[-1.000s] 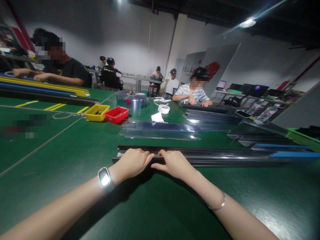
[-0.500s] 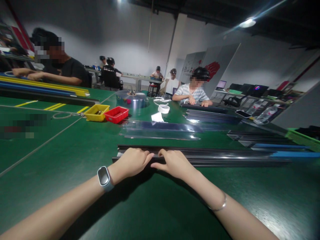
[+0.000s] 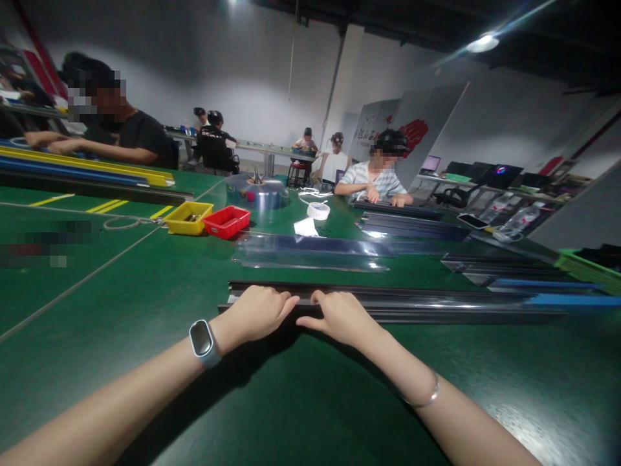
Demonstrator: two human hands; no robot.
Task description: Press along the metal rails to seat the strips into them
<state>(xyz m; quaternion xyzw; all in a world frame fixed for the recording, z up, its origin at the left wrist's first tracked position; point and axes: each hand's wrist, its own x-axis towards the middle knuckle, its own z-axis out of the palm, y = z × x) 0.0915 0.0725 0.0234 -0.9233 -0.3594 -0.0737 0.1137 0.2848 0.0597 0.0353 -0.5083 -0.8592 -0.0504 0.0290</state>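
You seem to be steadying the long, black, plastic-looking grooved strip (image 3: 412, 299) at centre-right, fingers of left hand (image 3: 259, 314) and right hand (image 3: 344, 317) curled over it, clenching unclear; shifting it likely calls for even pressure.

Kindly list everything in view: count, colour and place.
table: one, green, below
rails: several, black, at hands, beyond
clear strips: several, transparent, beyond hands
bins: two, yellow and red, left
roll: one, bluish, behind bins
tape: one, white, centre
paper: one, white, before tape
bars: several, yellow, blue, black, left
phone: one, dark, right
bottles: at least two, clear, right
basket: one, green, right edge
people: at least six, mixed clothes, beyond
watch: one, bluish, left wrist
bracelet: one, silver, right wrist
left hand: one, bare, on rails
right hand: one, bare, on rails
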